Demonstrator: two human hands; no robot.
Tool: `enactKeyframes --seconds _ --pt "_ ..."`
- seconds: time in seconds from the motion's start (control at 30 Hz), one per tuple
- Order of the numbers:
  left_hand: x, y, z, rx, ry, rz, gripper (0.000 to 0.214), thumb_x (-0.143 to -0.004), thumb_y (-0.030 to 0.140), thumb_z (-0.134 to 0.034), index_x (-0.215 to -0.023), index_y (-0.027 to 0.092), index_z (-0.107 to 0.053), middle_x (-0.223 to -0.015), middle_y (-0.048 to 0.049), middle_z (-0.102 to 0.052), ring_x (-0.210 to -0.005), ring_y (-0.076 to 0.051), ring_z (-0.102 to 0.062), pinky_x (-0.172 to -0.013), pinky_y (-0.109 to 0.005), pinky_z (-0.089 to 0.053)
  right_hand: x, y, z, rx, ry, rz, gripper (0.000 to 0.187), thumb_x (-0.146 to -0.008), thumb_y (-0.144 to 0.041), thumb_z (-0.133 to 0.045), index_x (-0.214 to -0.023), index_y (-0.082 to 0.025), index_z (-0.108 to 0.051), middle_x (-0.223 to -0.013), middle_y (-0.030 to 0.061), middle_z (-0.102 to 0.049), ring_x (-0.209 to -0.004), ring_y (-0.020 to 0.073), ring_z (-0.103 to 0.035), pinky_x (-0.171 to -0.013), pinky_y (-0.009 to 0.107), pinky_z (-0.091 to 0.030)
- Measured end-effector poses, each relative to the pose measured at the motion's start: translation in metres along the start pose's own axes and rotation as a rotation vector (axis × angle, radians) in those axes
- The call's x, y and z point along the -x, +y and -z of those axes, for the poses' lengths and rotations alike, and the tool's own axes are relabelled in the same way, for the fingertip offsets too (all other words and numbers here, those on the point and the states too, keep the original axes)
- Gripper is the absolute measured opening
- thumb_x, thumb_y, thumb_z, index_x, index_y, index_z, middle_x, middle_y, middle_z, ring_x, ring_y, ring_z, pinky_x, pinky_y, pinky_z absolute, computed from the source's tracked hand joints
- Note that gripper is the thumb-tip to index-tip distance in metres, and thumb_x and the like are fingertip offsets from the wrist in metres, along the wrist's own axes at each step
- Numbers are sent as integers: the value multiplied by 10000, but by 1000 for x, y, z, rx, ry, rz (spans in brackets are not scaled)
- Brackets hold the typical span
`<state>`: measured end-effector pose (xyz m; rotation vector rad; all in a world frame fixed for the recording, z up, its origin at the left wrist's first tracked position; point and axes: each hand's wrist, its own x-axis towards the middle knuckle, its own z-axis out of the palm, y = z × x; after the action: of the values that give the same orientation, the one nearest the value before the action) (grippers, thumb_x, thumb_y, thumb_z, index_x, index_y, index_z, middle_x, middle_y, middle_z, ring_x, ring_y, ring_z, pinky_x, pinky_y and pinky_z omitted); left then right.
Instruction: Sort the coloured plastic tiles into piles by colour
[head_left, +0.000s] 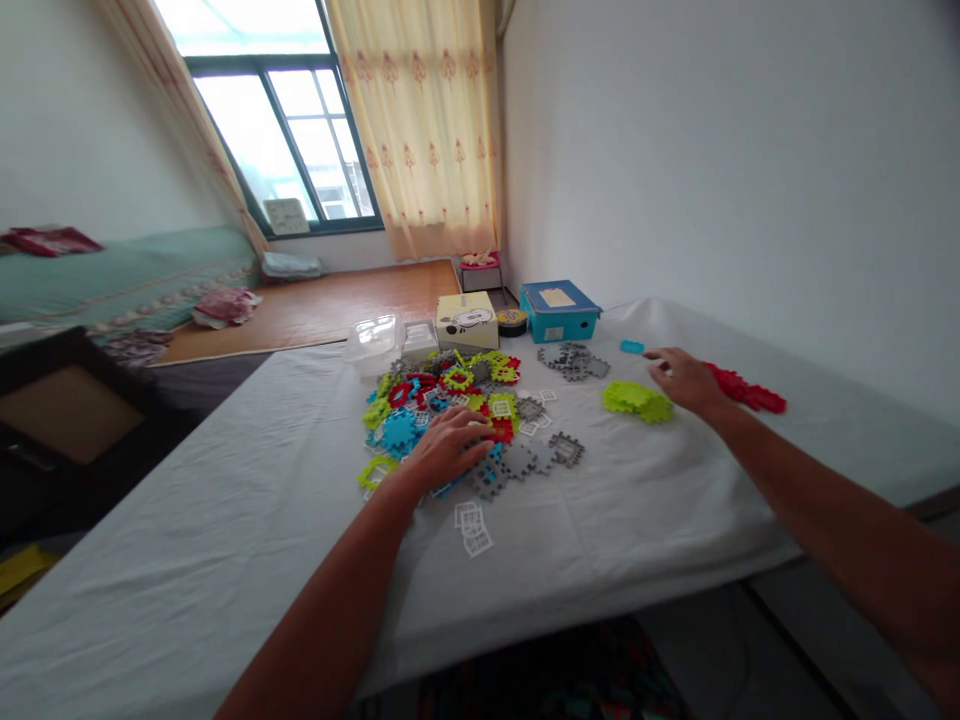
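Note:
My left hand (450,445) rests palm down, fingers spread, on a mixed pile of flat toothed plastic building pieces (397,430) in blue, red, lime green and grey. Small white lattice window pieces (474,530) lie in front of the pile. Over the right part of the table, my right hand (679,378) reaches leftward with its fingers apart and nothing visible in them. Just beyond its fingertips lies a single blue piece (632,346). A lime green stack (637,401) sits close below that hand, and a row of red pieces (750,390) is partly behind the wrist.
Grey pieces (574,362) form a group farther back. Along the rear edge stand a clear plastic tub (373,345), a yellow cartoon box (466,322), a round black tin (512,322) and a blue lidded box (561,312). The wall (735,180) borders the table's right side.

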<state>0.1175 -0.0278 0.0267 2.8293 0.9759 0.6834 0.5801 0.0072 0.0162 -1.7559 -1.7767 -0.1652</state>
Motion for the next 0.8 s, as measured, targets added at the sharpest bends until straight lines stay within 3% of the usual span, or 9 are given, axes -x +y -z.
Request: enactKeyframes --seconds 0.1,0.2,0.3,0.4,0.5,0.63,0.7,0.8 --pt "4 -3 4 -68 -33 21 294 -927 427 -471 -922 269 -719 -1073 -39 -665 -1079 -208 -528 -967 -368 -395 2 -89 -22 -198 -197 267 257 -857 -273 -522 -1038 -187 -683 -1011 87 -694 -818 194 -651 -809 332 -505" --pt "9 -15 12 -128 16 109 340 -945 409 -437 -842 241 -714 -937 -49 -677 -971 -196 -551 -923 -359 -409 10 -157 -41 -258 -360 585 236 -854 -226 -555 -1043 -201 -693 -1022 81 -688 -896 192 -630 -849 330 -488" --pt "13 -24 19 -146 70 160 360 -950 406 -424 -818 233 -711 -877 -53 -674 -920 -194 -554 -891 -352 -419 12 -196 -55 -204 -461 843 338 -801 -136 -608 -1123 -214 -675 -1119 93 -656 -1036 213 -575 -908 355 -457" --pt "14 -26 20 -163 78 169 365 -946 424 -427 -826 229 -711 -880 -57 -673 -920 -199 -550 -876 -353 -423 10 -212 -63 -139 -500 978 332 -810 -122 -613 -1114 -237 -682 -1129 78 -649 -1044 205 -555 -910 353 -441" --pt "14 -25 18 -175 72 170 358 -945 423 -429 -826 231 -706 -894 -56 -674 -923 -199 -549 -883 -355 -418 12 -216 -66 -123 -468 1028 199 -865 -214 -595 -1030 -241 -702 -1082 65 -663 -1006 195 -557 -895 339 -435" --pt "14 -25 15 -186 65 162 357 -954 407 -412 -826 237 -698 -897 -47 -673 -935 -191 -553 -909 -348 -413 26 -220 -63 -151 -366 985 188 -899 -229 -525 -981 -213 -693 -1098 70 -665 -999 205 -558 -894 352 -437" --pt "13 -26 14 -185 54 157 352 -953 411 -413 -836 241 -698 -908 -44 -674 -941 -188 -556 -918 -344 -416 32 -221 -57 -229 -305 887 187 -886 -222 -524 -984 -203 -682 -1084 75 -672 -1006 212 -559 -905 361 -443" --pt "13 -28 14 -172 45 163 338 -947 419 -424 -853 248 -699 -936 -38 -678 -947 -183 -563 -921 -338 -423 34 -215 -49 -409 -282 621 196 -884 -260 -518 -989 -209 -676 -972 60 -701 -901 188 -604 -832 326 -485"
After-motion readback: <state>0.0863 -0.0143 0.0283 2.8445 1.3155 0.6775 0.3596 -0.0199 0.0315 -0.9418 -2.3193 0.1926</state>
